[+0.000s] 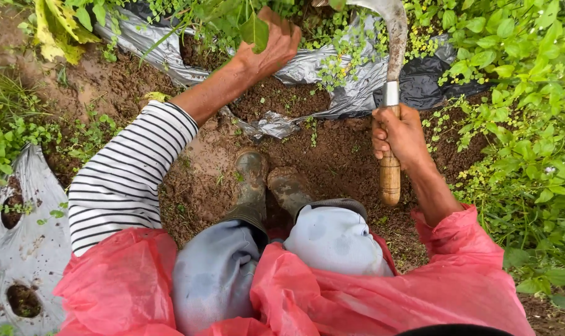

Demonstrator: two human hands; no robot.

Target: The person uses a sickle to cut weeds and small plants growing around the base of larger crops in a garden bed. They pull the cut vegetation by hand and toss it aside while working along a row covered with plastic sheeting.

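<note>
Fingers of left hand (271, 45) clutch leafy weeds (245, 25); right hand (399, 135) grips wooden-handled curved sickle (391, 93).

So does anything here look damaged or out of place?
Yes: the silver plastic sheet over the soil is torn and crumpled, with weeds growing through it, between the left hand and the sickle.

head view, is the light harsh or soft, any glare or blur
Head view: soft, even daylight with no hard shadows; mild sheen on the silver plastic mulch sheet and the sickle blade; the left hand gripping a leafy plant and the right hand on the wooden handle look sharp; slight wide-angle stretch at the edges.
</note>
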